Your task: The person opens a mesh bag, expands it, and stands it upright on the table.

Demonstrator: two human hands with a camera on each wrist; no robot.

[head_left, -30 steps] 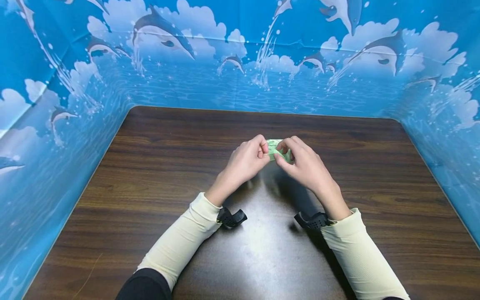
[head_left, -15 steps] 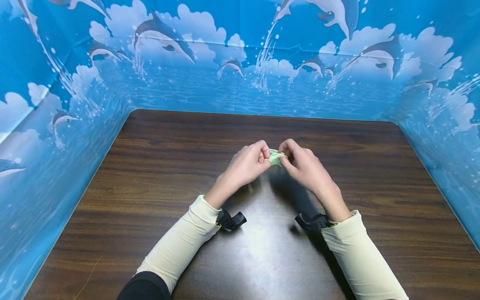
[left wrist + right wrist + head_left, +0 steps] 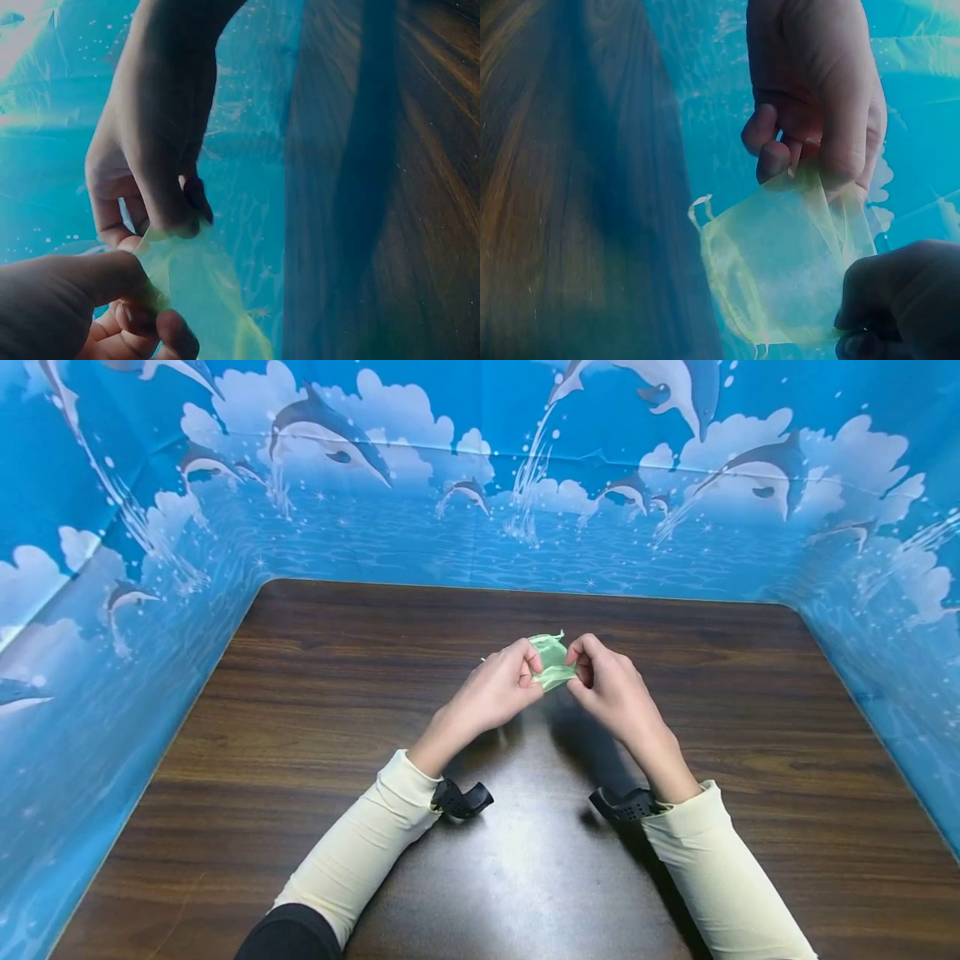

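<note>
A small, sheer, pale green drawstring pouch is stretched between both hands above the table. My left hand pinches one side of it between thumb and curled fingers. On the opposite side, my right hand pinches the fabric near a corner. In the right wrist view the pouch hangs fairly flat, its gathered edge with cord loops pointing toward the table side. Seen from the left wrist, both thumbs press the thin cloth close together. Nothing shows through the see-through fabric.
The dark wood-grain table spreads around and under the hands. A blue dolphin-print cloth walls in its back and sides. Black wrist straps sit at the cream sleeve cuffs.
The pouch was bunched up between the fingers half a second ago and is now spread wider, its corded edge rising at the back. The right hand has shifted slightly right.
</note>
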